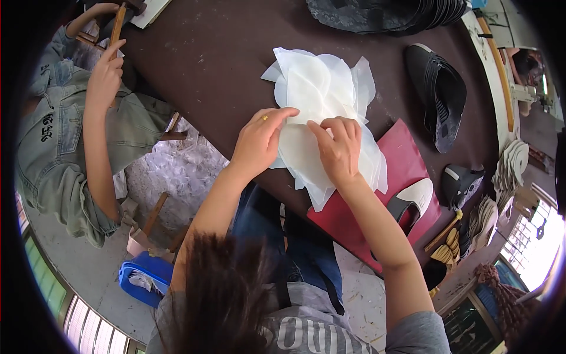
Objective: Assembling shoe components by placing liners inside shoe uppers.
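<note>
A loose pile of thin, white, translucent cut pieces (327, 88) with curved outlines lies fanned out on the dark brown table (206, 65). My left hand (259, 141) is at the pile's left side, its fingers closed at the edge of a top piece. To its right, my right hand (341, 147) bends over the middle of the pile, thumb and fingers drawn together on the same white sheet material. The fingertips partly hide what they grip. Under the pile's right side is a red sheet (407, 147).
A white and dark shoe upper (415, 197) rests on the red sheet. Stacked black shoe parts (436, 97) stand at right, more black pieces (383, 15) at the far edge. At left, another person's hand (105, 79) holds a wooden handle (117, 29). A blue bin (144, 277) sits on the floor.
</note>
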A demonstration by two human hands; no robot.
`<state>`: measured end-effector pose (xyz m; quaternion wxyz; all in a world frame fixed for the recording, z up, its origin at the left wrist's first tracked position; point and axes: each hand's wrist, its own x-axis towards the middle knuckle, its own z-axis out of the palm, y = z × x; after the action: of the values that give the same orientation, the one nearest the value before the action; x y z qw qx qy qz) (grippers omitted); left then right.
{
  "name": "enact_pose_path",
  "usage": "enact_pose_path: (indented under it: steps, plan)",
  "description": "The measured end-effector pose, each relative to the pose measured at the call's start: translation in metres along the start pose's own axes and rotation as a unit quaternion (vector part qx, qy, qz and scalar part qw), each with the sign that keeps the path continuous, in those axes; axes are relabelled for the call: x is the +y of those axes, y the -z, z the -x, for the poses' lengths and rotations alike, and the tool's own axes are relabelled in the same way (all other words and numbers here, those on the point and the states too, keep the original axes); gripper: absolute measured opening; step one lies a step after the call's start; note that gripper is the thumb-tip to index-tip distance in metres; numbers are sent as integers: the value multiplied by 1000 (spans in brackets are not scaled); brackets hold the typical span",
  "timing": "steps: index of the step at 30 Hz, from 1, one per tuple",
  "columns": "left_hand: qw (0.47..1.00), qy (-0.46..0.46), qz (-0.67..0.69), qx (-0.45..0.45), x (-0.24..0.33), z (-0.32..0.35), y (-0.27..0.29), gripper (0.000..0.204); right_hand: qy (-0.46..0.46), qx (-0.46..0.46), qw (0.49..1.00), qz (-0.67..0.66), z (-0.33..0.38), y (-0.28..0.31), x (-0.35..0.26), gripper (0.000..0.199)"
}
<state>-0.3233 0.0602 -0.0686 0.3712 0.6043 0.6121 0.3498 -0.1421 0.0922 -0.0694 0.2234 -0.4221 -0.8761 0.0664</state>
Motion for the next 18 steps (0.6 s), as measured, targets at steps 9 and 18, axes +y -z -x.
enact_pose_path:
  steps: [9,18]
  plan:
    - [987,-68,-122,-77,12,-34,6,16,-66,33,997,-23,16,1,-16,21]
    - [975,-51,-165,-138,27,-57,-5,15,-279,-133,920,-240,92,130,-45,10]
